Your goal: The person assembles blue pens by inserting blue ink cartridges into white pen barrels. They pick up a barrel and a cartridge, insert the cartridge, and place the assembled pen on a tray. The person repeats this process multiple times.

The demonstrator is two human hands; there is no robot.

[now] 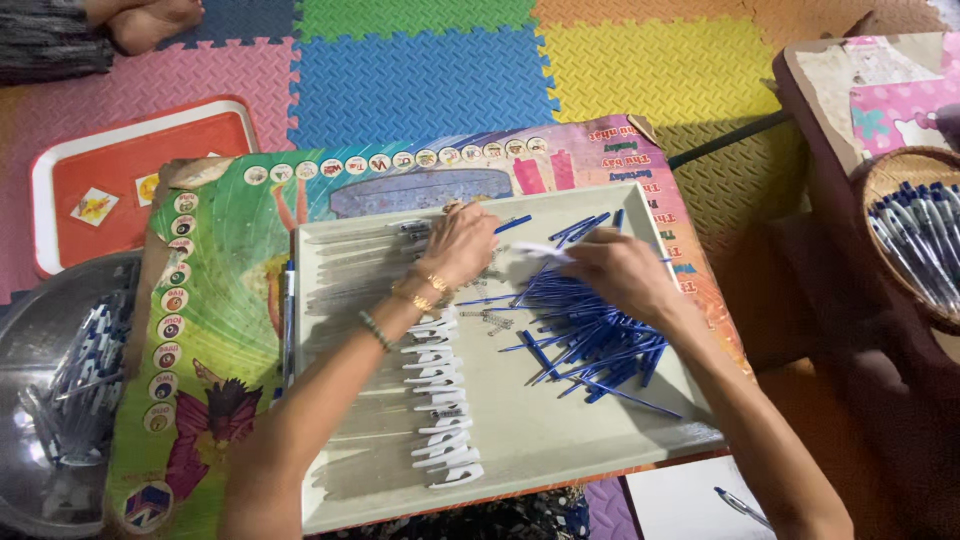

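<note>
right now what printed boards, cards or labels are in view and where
Printed board: under the white tray, rectangular, green and pink with a border of round icons.
Small cards: on the red tray at upper left, yellow and white pictures.
Pink printed sheet: top right, on a brown table.

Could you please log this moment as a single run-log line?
left hand: on row of pen barrels | right hand: over blue refill pile | surface: white tray | nearby: basket of pens

My left hand rests on the row of clear pen barrels in the white tray; my right hand touches the blue refills.
</note>
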